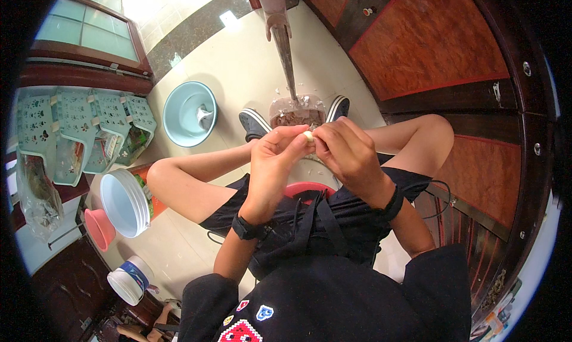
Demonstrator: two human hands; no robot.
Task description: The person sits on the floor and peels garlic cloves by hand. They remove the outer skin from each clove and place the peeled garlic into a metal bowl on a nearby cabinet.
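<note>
A small pale clove [309, 136], apparently garlic, sits between my two hands above my lap. My left hand [279, 152] pinches it between thumb and index finger. From the other side, the bent fingers of my right hand [346, 152] grip its edge, their tips partly hidden. Below and beyond the hands, a long-handled dustpan [305, 101] stands between my shoes, holding brown and whitish scraps that look like peel. Pale flakes lie around it on the floor. Partly hidden under my wrists are a pale round container [308, 170] and a red rim [308, 189].
At left stand a light blue basin [185, 132] with a greyish item inside, a white bucket [123, 203], a pink basin [99, 230] and a lidded pail [129, 279]. Green storage baskets [71, 127] line the left wall. Wooden cabinets [433, 47] rise on the right.
</note>
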